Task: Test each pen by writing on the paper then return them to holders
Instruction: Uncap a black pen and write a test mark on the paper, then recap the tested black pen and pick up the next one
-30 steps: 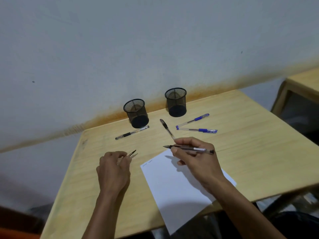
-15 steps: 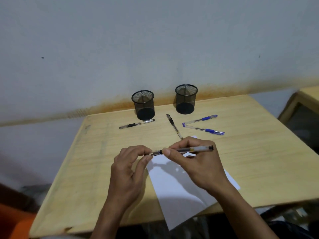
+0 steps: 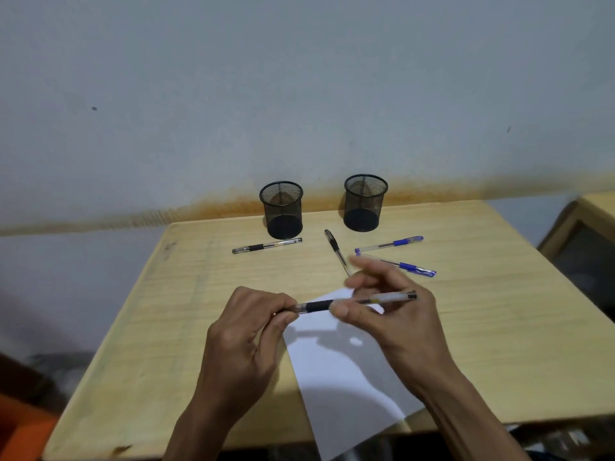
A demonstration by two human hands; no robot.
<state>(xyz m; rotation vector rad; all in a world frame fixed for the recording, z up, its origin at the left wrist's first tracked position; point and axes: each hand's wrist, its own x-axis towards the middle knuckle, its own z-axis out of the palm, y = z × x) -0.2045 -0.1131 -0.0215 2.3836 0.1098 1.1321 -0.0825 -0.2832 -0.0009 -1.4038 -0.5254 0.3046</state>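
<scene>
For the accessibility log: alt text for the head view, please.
Both hands, left hand and right hand, hold a black pen level above white paper on a wooden table. Behind lie four more pens, before two empty mesh holders.

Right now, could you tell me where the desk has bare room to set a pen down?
Bare wood lies left of the paper, before the black pen, and along the right edge beyond the blue pens. It is crowded between the holders and both hands, where four pens lie.
</scene>
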